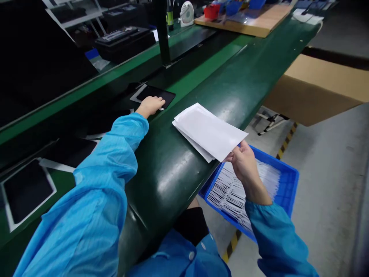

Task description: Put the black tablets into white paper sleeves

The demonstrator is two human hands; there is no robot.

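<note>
Over glossy green worktop (161,165): white papers (211,130); below, blue crate (293,186), grey floor (325,173).

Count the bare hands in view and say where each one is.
2: the left hand is at a dark flat panel; the right hand grips white paper at the edge of the green bench.

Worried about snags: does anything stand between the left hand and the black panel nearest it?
Nothing visible does; the left hand touches the black panel. The white packet is off to the right.
</note>
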